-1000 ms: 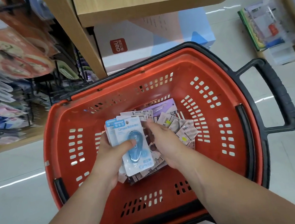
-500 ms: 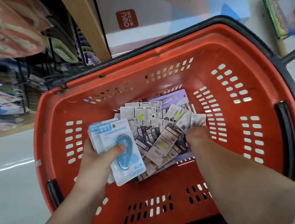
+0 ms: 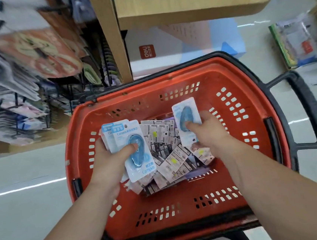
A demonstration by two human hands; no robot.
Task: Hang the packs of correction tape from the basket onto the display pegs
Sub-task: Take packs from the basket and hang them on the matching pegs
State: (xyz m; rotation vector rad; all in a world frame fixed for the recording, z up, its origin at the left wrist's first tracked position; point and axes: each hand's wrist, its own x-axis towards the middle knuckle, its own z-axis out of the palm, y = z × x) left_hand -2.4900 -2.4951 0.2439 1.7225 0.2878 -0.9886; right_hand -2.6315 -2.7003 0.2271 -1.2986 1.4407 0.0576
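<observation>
A red plastic basket [image 3: 186, 213] with a black rim stands on the floor below me. A heap of correction tape packs [image 3: 167, 150] lies in its middle, most of them face down. My left hand [image 3: 109, 161] grips a small stack of blue packs [image 3: 131, 146], thumb pressed on the top blister. My right hand [image 3: 208, 132] holds a single blue pack [image 3: 186, 116] lifted above the heap, thumb on its front. Display pegs [image 3: 24, 107] with hanging goods fill the rack at the left.
A wooden shelf post [image 3: 110, 34] and shelf board rise behind the basket, with a white and blue box [image 3: 174, 45] underneath. The basket's black handle [image 3: 309, 114] sticks out to the right. Stacked goods [image 3: 299, 42] lie on the floor at the far right.
My right hand dug into the heap and has come up holding one blue pack. The left hand kept its stack. The view tilted up slightly.
</observation>
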